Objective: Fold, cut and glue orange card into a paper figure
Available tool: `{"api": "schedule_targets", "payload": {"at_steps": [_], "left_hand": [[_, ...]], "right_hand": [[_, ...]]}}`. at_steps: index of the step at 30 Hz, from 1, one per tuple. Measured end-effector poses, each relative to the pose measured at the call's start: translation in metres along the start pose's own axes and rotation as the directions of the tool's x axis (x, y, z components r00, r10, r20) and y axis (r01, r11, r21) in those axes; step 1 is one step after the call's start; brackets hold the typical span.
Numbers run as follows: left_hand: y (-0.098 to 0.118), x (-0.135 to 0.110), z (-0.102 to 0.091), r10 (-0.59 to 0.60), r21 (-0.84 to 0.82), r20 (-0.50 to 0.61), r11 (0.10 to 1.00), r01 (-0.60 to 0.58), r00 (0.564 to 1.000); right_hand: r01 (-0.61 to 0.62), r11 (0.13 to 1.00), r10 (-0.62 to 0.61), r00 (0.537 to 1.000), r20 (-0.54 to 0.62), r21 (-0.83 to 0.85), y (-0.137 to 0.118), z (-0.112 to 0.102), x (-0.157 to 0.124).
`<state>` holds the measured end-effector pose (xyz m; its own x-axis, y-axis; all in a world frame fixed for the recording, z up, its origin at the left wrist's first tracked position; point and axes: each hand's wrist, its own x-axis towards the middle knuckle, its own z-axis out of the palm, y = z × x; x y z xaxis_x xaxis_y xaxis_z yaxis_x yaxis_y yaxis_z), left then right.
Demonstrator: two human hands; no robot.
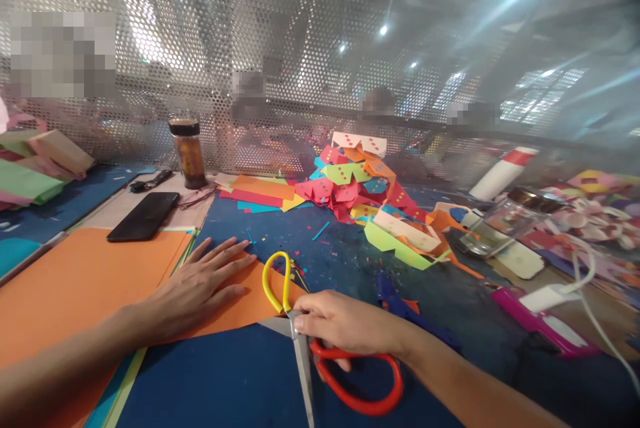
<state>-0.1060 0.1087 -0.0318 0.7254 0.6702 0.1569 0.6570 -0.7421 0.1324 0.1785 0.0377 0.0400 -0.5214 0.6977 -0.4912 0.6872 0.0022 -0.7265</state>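
My left hand (210,285) lies flat with its fingers spread on a piece of orange paper (255,301). Around the pivot of a pair of scissors, my right hand (345,321) is closed. The scissors (301,361) have one yellow handle loop and one red one, spread wide apart. One blade points toward me, while the other lies by the paper's lower edge. Whether my right fingers also touch the paper's tip is unclear. Larger orange sheets (75,281) lie under my left forearm, with blue and green sheets below them.
A black phone (144,216) rests on the sheets, near a jar of brown liquid (190,155). Colourful cut paper pieces (350,178) are heaped at the back. To the right are a glass jar (500,221), a pink device (550,325) with a white cable, and a blue tool (395,295).
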Motion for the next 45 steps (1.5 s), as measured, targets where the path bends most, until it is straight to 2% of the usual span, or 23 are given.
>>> {"api": "schedule_targets", "payload": {"at_steps": [5,12,22,31,35,39,45], "left_hand": [[-0.005,0.000,-0.005,0.056,-0.027,0.032,0.998,-0.056,0.998],[-0.009,-0.001,0.000,0.010,-0.019,0.076,1.000,-0.009,0.997],[-0.010,-0.002,0.001,0.030,-0.002,0.036,1.000,-0.030,0.999],[0.010,0.003,-0.006,-0.015,-0.050,0.040,0.999,0.017,0.999],[-0.001,0.003,-0.005,0.050,-0.063,0.029,0.997,-0.048,0.998],[-0.012,-0.001,0.002,0.044,-0.022,0.031,0.999,-0.043,0.999],[-0.010,-0.002,0.004,0.046,-0.009,0.039,0.999,-0.046,0.998]], "right_hand": [[0.002,1.000,-0.002,1.000,0.010,0.008,0.000,0.000,0.002],[0.001,1.000,-0.001,1.000,0.003,-0.011,-0.004,0.003,0.003],[0.036,0.999,-0.037,0.999,-0.011,-0.006,-0.006,0.008,0.006],[0.027,0.999,-0.026,1.000,0.004,-0.026,-0.002,0.000,0.000],[0.039,0.999,-0.039,0.999,0.016,-0.024,-0.001,0.000,0.003],[0.029,0.999,-0.029,1.000,0.005,-0.041,-0.005,0.004,0.006],[0.025,0.998,-0.024,1.000,0.008,-0.051,-0.007,0.006,0.006]]}}
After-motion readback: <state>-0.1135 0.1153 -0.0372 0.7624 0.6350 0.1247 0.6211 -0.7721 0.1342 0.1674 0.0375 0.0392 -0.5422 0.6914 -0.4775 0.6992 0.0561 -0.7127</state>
